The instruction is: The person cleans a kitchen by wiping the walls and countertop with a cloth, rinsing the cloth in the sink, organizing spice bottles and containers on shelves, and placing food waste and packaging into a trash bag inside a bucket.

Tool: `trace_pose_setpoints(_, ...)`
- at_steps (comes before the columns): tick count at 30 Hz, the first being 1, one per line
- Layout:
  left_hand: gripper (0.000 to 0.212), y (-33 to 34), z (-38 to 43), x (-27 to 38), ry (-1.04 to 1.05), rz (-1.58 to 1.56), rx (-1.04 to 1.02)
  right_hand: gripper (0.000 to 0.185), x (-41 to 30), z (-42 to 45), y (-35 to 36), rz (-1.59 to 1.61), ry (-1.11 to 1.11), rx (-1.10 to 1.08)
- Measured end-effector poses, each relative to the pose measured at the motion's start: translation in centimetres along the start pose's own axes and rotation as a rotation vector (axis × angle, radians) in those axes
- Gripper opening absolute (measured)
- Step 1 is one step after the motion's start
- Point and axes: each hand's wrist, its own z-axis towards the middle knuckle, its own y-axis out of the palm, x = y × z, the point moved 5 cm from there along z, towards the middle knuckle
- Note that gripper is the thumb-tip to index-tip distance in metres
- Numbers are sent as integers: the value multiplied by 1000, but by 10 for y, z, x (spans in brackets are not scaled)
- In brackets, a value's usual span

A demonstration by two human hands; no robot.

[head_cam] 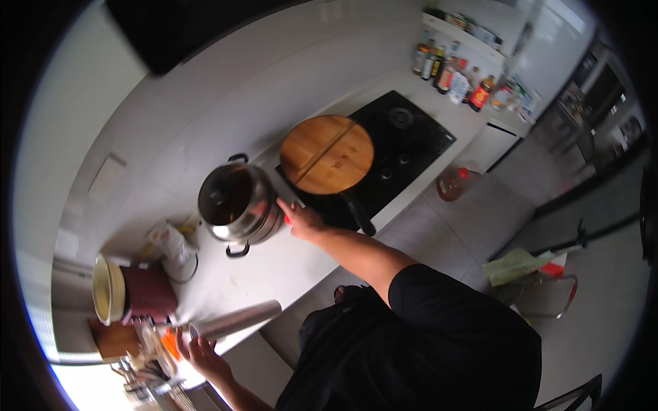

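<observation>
My right hand (304, 222) is stretched out over the counter beside a steel steamer pot (247, 205) with a dark glass lid (225, 198). Its index finger points at the pot's side. A small red object (288, 221) shows under the curled fingers, mostly hidden by them. My left hand (205, 359) is low on the left, fingers apart, at the near end of a clear plastic-film roll (239, 318). Whether those fingers grip the roll or only touch it is unclear. The roll lies slantwise along the counter's front edge.
A round wooden lid (326, 154) covers a pan with a black handle (360, 213) on the black cooktop (406, 138). Sauce bottles (447, 77) stand at the far corner. Left are a maroon container (149, 293), a plastic bag (172, 244) and an orange item (170, 344).
</observation>
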Motion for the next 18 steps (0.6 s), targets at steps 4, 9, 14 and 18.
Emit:
trace_pose_setpoints(4, 38, 25, 27, 32, 135, -47, -108, 101, -3, -23, -66, 119, -114, 94)
trace_pose_setpoints(9, 52, 53, 57, 116, 445, -95, -149, 102, 3, -113, -216, 567, -158, 370)
trace_pose_setpoints(14, 53, 143, 44, 230, 628, -225, -170, 116, 134, -252, -305, 1009, -13, 625)
trace_pose_setpoints(18, 51, 254, 10, 272, 749, -289, -271, 114, 268, -375, -322, 678, 442, 824)
